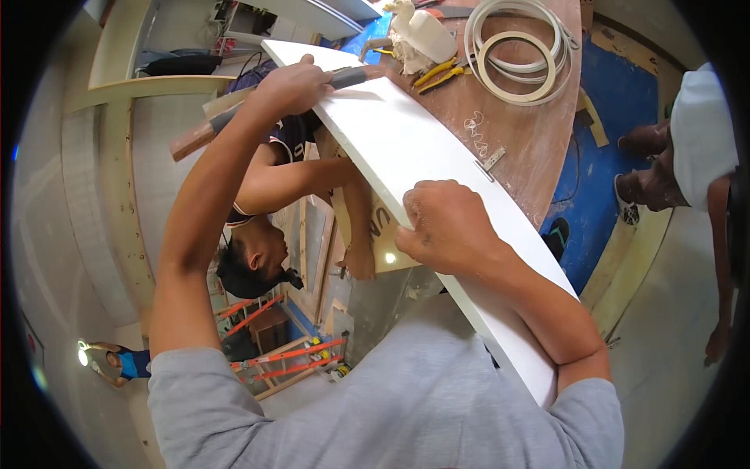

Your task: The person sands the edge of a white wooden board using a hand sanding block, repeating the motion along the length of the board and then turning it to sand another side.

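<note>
A long white board (391, 133) lies slanted from the upper left to below my chest, partly over a brown table. My right hand (449, 227) is closed over its left edge, with the thumb and fingers curled round the side. My left hand (301, 84) is closed around a long wooden bar (195, 142) with dark grey bands, which crosses the board's far end. The middle of the bar is hidden by my left hand and forearm. A small metal hinge (491, 162) is by the board's right edge.
On the brown table (539, 148) are coiled white strips (553, 86), yellow-handled pliers (437, 76) and a whitish plastic bottle (422, 31). One person (273, 195) bends close on the left; another (703, 125) stands right. Orange-railed ladders (289, 363) lie behind.
</note>
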`<state>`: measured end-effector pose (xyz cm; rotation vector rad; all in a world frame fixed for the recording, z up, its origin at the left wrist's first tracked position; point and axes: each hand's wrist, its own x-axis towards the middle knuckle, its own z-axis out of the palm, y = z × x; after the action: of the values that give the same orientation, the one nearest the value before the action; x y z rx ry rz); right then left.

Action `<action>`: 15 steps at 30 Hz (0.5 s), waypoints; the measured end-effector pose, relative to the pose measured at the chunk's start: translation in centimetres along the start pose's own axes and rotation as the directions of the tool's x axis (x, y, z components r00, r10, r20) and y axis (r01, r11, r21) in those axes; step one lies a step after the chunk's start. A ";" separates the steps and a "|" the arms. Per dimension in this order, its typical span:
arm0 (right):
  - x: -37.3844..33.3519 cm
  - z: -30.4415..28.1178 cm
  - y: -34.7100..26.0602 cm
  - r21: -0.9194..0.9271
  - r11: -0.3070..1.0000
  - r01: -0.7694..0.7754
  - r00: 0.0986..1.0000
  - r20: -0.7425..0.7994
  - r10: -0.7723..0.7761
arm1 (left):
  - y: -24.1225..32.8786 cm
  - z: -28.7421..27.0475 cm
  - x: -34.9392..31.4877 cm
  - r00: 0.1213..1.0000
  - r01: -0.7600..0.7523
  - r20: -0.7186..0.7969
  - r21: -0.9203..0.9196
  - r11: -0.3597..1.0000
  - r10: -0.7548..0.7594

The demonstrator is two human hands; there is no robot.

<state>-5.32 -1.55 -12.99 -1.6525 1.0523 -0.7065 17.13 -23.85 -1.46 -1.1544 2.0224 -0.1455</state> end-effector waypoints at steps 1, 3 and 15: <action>0.0 0.5 0.0 -0.006 1.000 0.019 1.000 0.008 -0.019 | -0.9 0.2 0.0 0.998 0.029 0.058 0.079 0.996 -0.033; 0.4 0.9 0.3 -0.021 1.000 0.009 1.000 0.009 -0.009 | 0.9 -1.1 -2.1 0.998 -0.001 -0.065 -0.105 0.995 -0.005; -0.8 0.3 0.6 0.070 0.997 0.043 0.997 -0.063 -0.038 | 11.0 -3.1 -10.5 0.995 -0.100 -0.054 -0.251 0.963 0.090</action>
<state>-5.63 -0.75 -13.65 -1.6034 1.0278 -0.8174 10.44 -10.26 1.72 -1.2141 2.1753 0.1428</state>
